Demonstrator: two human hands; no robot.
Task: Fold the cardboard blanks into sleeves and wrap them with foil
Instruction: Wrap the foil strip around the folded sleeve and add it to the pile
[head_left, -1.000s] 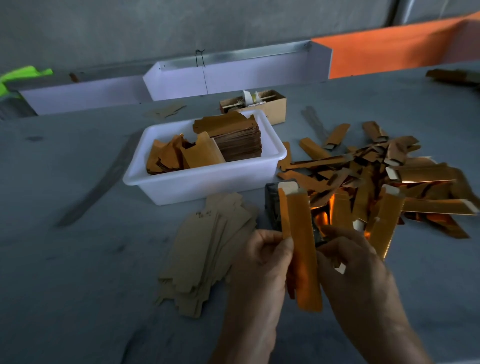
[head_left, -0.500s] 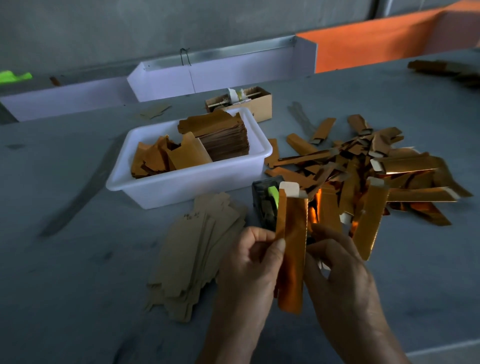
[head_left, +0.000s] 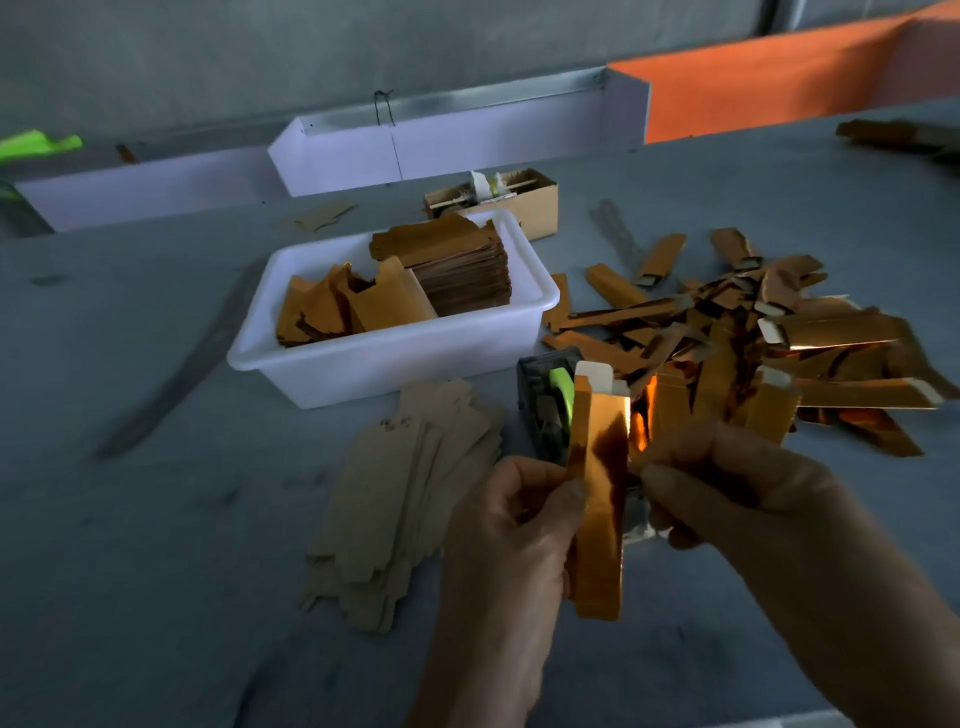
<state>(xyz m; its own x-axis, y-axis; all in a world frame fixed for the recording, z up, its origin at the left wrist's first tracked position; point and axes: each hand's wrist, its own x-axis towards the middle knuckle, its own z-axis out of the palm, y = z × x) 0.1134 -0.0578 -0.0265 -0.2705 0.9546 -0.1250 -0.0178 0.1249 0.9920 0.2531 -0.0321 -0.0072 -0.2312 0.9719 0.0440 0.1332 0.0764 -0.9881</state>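
A long gold foil-covered sleeve (head_left: 600, 499) stands upright between my hands, its white top flaps open. My left hand (head_left: 511, 535) pinches its left edge with thumb and fingers. My right hand (head_left: 727, 499) holds its right edge, fingers curled behind it. A stack of flat brown cardboard blanks (head_left: 400, 499) lies on the table to the left of my hands. A heap of finished gold sleeves (head_left: 769, 353) spreads over the table to the right. Behind the held sleeve sits a dark tape dispenser (head_left: 545, 400) with a green roll.
A white tub (head_left: 395, 358) holding gold foil pieces and a stack of blanks stands beyond the blanks. A small cardboard box (head_left: 524, 200) sits behind it. White trays (head_left: 457, 145) and an orange panel (head_left: 779, 88) line the far edge of the grey table.
The sleeve has turned a little in my hands, showing its shiny front face. My right fingers have shifted up along its right edge. The view has drifted slightly.
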